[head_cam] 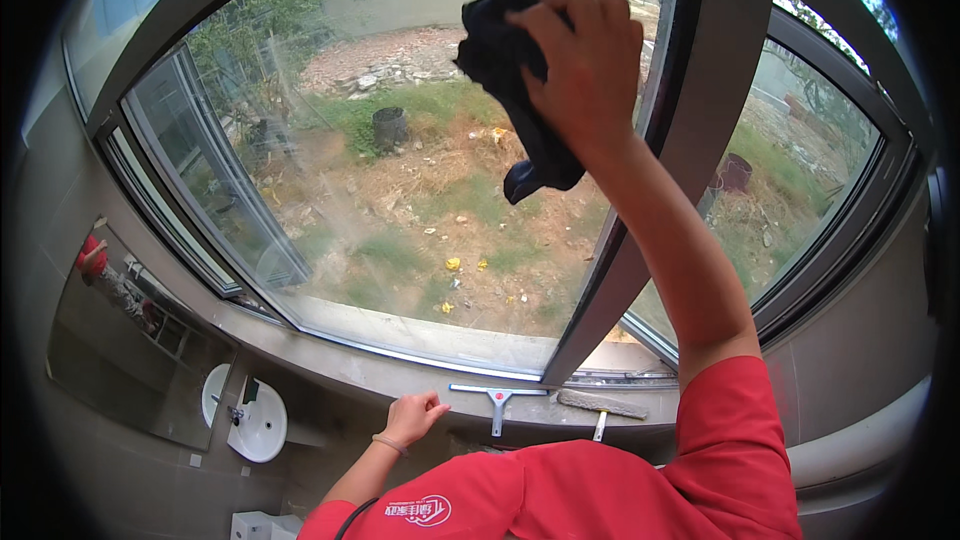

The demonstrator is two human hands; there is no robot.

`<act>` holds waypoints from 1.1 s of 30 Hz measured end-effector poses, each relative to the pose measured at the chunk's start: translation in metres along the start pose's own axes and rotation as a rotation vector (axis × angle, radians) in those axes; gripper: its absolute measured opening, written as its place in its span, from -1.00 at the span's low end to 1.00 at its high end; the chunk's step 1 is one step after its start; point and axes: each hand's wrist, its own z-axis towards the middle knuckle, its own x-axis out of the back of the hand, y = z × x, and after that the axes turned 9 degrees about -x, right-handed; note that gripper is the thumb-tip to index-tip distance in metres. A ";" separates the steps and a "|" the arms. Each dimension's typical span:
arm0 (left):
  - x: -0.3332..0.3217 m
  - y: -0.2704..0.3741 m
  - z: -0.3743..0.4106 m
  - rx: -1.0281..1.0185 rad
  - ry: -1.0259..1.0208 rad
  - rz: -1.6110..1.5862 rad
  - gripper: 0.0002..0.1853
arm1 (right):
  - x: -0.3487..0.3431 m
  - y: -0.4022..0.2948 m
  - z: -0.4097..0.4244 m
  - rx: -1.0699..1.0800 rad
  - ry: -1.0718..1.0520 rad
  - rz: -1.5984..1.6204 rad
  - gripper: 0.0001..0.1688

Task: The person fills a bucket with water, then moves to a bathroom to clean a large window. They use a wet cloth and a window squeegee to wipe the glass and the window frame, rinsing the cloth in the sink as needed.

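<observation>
My right hand [592, 67] is raised high and grips a dark cloth [525, 90] against or just in front of the upper right part of a large window pane [420, 187]; whether the cloth touches the glass cannot be told. Streaks and haze show on the left of the pane. My left hand [415, 418] hangs low near the sill [360, 373], with its fingers loosely curled and no object visible in it. On the sill to its right lie a window squeegee [498, 399] with a grey handle and a washer sleeve [602, 403] with a fluffy pad and a pale handle.
A thick frame post [679, 112] divides the large pane from a smaller window [810, 165] at the right. At the lower left are a white washbasin [262, 420] with a tap and a wall mirror [127, 345]. A pale pipe [855, 435] runs along the lower right.
</observation>
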 end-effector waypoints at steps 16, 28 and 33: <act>0.115 0.158 0.104 -0.725 1.041 -1.249 -0.57 | 0.149 -0.133 -0.175 -0.720 -0.735 1.037 -0.16; 0.174 0.292 0.229 -1.269 1.190 0.436 -0.68 | 0.286 -0.046 -0.385 -1.337 -0.922 0.431 -0.72; 0.018 0.198 0.212 -1.024 0.486 0.597 -0.68 | 0.319 -0.054 -0.440 -1.527 -1.014 0.362 -0.79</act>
